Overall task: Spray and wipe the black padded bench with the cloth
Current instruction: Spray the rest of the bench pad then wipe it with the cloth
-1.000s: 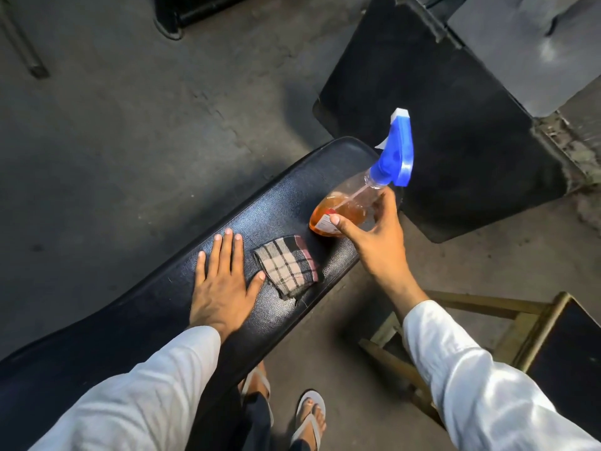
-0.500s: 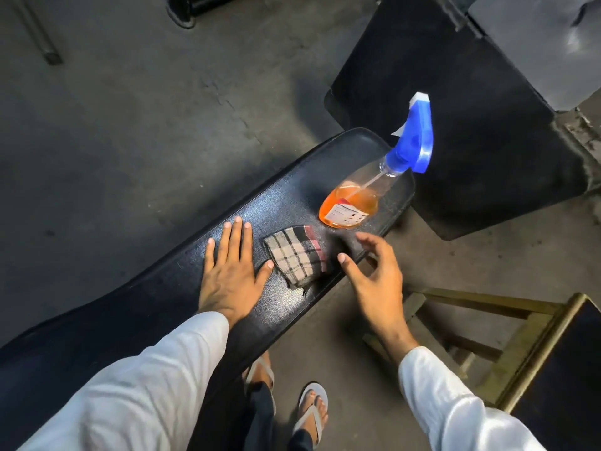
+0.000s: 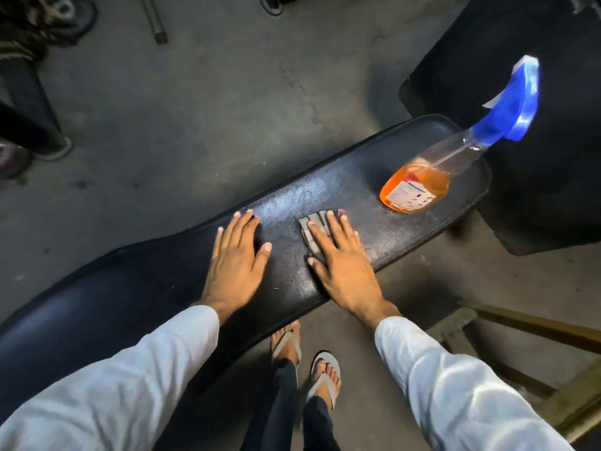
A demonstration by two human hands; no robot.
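While the left hand (image 3: pixel 234 260) is lying flat with straight fingers, likely bracing the black padded bench (image 3: pixel 374 196), the right hand (image 3: pixel 341 258) is pressing the cloth (image 3: pixel 313 224) under flat fingers, ready for wiping; beyond its fingertips the spray bottle (image 3: pixel 432 177) is standing, released.

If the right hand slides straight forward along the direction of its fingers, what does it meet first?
Probably nothing on the bench. The right hand, flat on the cloth, points toward the far edge; the spray bottle stands to its right, seemingly outside that line.
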